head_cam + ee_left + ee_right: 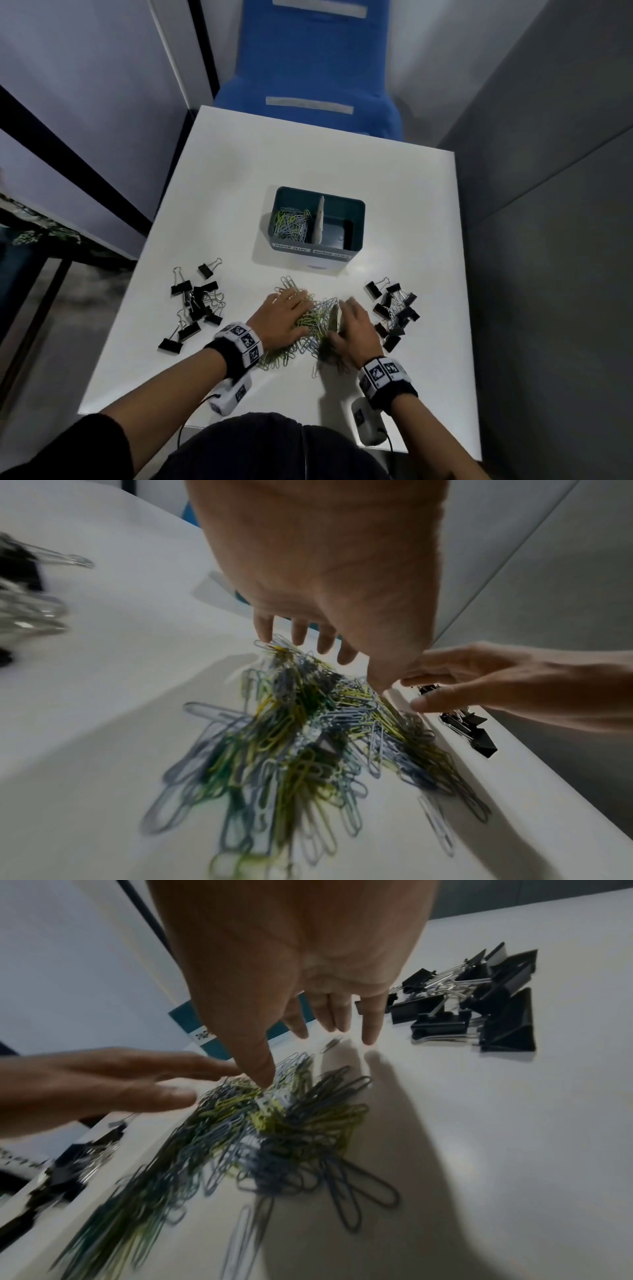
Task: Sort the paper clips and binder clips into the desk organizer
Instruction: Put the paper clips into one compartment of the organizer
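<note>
1. Paper clips (pixel 308 329), yellow, green and pale blue-grey, lie in a loose heap on the white counter (pixel 411 212), near its front edge and between the two hands.
2. More of these clips (pixel 291 222) fill the left compartment of the teal desk organizer (pixel 356 209), which stands behind the heap; its right compartment looks bare.
3. Left hand (pixel 286 317) lies flat on the heap's left side, fingers straight and spread, holding nothing.
4. Right hand (pixel 354 330) stands on edge at the heap's right side, fingers straight and together, thumb tip touching the clips, gripping nothing.
5. Black binder clips lie in two groups, one (pixel 195 305) to the left of the heap, the other (pixel 394 311) just beside the right hand.
6. A blue chair (pixel 308 68) stands behind the counter.
</note>
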`<state>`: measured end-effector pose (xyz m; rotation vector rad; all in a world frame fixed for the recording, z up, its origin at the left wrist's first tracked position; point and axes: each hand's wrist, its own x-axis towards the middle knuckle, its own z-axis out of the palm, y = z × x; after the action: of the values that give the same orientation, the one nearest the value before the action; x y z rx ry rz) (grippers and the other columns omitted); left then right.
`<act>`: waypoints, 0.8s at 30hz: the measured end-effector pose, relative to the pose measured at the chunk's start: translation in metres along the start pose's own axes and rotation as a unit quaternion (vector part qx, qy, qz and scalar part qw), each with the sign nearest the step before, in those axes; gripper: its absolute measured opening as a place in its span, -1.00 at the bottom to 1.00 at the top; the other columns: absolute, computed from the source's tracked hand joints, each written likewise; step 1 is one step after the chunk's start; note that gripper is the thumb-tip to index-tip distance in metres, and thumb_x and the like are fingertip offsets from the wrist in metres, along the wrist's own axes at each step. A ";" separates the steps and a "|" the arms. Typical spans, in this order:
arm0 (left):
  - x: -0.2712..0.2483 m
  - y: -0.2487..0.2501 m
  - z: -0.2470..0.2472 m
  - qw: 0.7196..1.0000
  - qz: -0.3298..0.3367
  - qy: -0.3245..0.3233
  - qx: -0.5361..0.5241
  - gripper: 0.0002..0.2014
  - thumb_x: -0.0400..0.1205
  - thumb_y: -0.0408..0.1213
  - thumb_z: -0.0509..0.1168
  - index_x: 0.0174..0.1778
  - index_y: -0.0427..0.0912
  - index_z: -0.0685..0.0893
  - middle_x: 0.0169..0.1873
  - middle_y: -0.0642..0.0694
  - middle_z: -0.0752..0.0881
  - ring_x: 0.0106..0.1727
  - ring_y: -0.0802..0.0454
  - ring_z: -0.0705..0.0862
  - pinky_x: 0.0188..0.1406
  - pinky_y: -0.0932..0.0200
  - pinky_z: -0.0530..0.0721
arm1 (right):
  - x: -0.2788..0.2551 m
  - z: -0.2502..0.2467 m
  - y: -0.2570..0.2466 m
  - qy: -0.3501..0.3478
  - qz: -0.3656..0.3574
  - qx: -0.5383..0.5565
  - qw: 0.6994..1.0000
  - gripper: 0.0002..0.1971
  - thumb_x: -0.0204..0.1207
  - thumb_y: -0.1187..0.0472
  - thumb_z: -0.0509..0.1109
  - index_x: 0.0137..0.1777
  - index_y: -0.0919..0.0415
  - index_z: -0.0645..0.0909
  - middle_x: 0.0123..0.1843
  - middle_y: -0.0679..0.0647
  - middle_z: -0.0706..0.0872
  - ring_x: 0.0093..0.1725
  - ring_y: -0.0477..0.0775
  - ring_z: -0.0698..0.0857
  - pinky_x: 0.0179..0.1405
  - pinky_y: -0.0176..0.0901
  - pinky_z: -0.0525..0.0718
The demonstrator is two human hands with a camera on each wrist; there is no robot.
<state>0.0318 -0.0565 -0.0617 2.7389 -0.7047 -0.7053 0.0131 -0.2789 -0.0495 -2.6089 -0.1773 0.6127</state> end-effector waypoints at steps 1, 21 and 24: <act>-0.007 -0.004 0.001 1.000 -0.006 0.023 -0.011 -0.35 0.68 0.16 0.10 0.65 0.01 0.14 0.68 -0.08 0.10 0.67 -0.15 0.04 0.59 -0.21 0.19 | 0.006 -0.001 0.002 0.002 0.017 -0.003 1.000 -0.20 0.48 -0.14 0.42 0.62 0.13 0.18 0.68 0.20 0.13 0.62 0.23 0.23 0.54 0.12 0.38; -0.002 -0.006 -0.001 0.998 -0.024 -0.055 -0.004 -0.20 0.60 0.30 0.15 0.67 0.02 0.03 0.70 -0.05 -0.07 0.69 -0.11 -0.09 0.57 -0.25 0.17 | -0.029 0.006 0.019 -0.042 0.023 -0.041 0.998 -0.38 0.39 0.18 0.50 0.43 -0.03 0.36 0.19 0.16 0.49 -0.06 0.20 0.64 -0.23 -0.04 0.67; -0.017 -0.014 -0.001 0.999 -0.017 -0.045 -0.023 -0.05 0.46 0.33 0.31 0.66 0.06 0.02 0.69 -0.03 -0.07 0.68 -0.11 -0.06 0.53 -0.26 0.22 | -0.033 0.012 0.016 -0.066 0.046 -0.030 0.996 -0.33 0.35 0.16 0.54 0.44 0.01 0.35 0.19 0.15 0.44 -0.09 0.22 0.65 -0.26 -0.10 0.60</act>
<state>0.0253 -0.0358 -0.0588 2.6967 -0.6533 -0.8462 -0.0218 -0.2956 -0.0533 -2.6478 -0.1190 0.8255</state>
